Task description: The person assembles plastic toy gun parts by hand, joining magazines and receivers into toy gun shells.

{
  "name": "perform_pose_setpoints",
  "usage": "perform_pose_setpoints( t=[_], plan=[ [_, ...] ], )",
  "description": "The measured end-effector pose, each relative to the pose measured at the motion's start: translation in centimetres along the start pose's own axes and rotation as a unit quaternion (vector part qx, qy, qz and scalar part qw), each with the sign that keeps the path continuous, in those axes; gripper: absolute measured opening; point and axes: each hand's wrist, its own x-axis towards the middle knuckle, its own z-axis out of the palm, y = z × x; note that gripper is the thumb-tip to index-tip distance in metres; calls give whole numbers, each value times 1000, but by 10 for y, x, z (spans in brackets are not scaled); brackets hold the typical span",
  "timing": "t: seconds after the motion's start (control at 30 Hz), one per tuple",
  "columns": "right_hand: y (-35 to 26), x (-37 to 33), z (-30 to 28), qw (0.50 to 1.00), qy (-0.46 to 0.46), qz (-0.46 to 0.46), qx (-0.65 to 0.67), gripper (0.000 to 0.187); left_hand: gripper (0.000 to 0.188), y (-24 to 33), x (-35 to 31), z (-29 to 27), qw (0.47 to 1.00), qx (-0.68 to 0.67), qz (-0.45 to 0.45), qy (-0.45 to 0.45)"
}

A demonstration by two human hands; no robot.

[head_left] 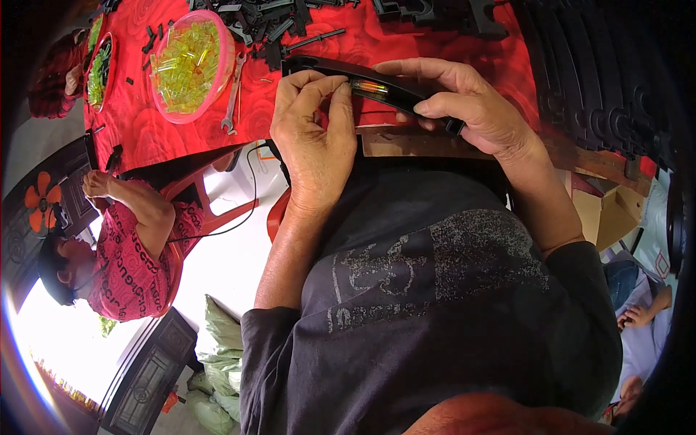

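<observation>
A long black plastic spirit level body [406, 93] lies across my two hands, tilted with its right end lower, above the table's near edge. A small clear yellow-orange vial [371, 88] shows in the body's middle opening. My left hand [313, 127] is closed on the left part of the body, thumb and fingertips beside the vial. My right hand [471, 109] grips the right end, with its thumb on the near side and its index finger along the far edge. Parts of the body are hidden by my fingers.
Left on the red cloth [254, 90] stand a pink bowl [226, 54] of yellow-green vials and a wrench [233, 94]. Black plastic parts [268, 25] heap at the back; long black bodies [594, 80] stack at right. A co-worker [130, 254] sits at left.
</observation>
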Motion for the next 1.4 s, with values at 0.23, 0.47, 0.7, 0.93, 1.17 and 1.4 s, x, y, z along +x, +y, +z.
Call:
perform_pose_setpoints(
  t=[0.23,0.47,0.7,0.93,1.17,1.4],
  plan=[
    [-1,-1,0,1000,-10,-3,-7,55,13,7,0,-4,999,19,18,-32],
    [-4,-4,1,1000,-7,-11,-15,58,15,9,-1,-1,998,33,35,-48],
    [-2,-9,6,999,18,-20,-31,64,17,10,-8,0,996,32,52,-60],
    [-3,-13,4,999,21,-18,-45,63,18,11,-12,1,998,9,37,-56],
    [0,-17,-2,1000,9,-17,-24,58,18,13,-12,2,998,14,38,-54],
    [-1,-15,3,1000,-7,-20,-7,56,18,12,-11,2,998,14,9,-59]
  ],
)
